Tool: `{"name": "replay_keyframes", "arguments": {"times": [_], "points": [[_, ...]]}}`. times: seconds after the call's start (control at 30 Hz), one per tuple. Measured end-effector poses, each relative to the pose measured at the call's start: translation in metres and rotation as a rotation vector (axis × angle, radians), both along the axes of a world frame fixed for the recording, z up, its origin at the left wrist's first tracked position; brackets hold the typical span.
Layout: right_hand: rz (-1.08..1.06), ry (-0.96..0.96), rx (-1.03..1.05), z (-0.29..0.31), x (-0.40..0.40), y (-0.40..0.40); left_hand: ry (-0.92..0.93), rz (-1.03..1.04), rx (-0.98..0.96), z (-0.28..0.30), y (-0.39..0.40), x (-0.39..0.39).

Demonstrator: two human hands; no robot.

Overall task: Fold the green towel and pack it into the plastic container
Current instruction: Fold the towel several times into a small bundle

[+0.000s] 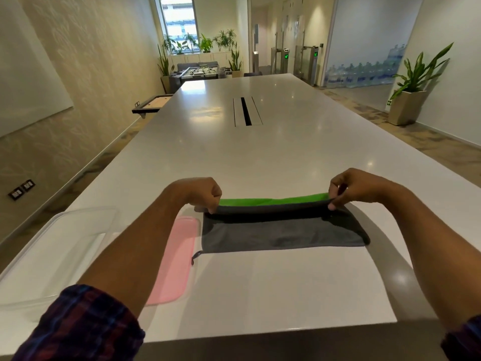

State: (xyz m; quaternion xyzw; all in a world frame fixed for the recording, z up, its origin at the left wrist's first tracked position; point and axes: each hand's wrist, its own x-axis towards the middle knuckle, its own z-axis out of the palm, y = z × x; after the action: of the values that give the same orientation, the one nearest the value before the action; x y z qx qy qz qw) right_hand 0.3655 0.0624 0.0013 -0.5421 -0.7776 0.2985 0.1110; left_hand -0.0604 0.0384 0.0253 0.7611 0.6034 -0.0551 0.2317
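Note:
The towel, grey on one face and green on the other, lies on the white table in front of me. Its far edge is lifted off the table, showing a green strip along the top. My left hand pinches the far left corner. My right hand pinches the far right corner. The near half of the towel lies flat on the table. The clear plastic container stands at the near left, partly behind my left forearm. A pink lid lies between the container and the towel.
The long white table stretches away, with a cable slot in its middle. Its near edge runs just below the towel. A potted plant stands on the floor at the right.

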Motion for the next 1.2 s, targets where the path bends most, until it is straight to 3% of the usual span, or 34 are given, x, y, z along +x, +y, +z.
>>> {"name": "replay_keyframes", "arguments": {"times": [0.17,0.57,1.2], "points": [[0.03,-0.078,-0.148,0.002,0.006,-0.011,0.155,-0.102,-0.133,0.0,-0.01,0.009],[0.008,-0.36,-0.269,-0.003,0.006,-0.034,0.41,-0.163,-0.148,-0.012,-0.032,0.025],[0.013,-0.329,-0.328,-0.003,0.019,-0.048,0.591,-0.223,-0.235,-0.026,-0.04,0.035]]}}
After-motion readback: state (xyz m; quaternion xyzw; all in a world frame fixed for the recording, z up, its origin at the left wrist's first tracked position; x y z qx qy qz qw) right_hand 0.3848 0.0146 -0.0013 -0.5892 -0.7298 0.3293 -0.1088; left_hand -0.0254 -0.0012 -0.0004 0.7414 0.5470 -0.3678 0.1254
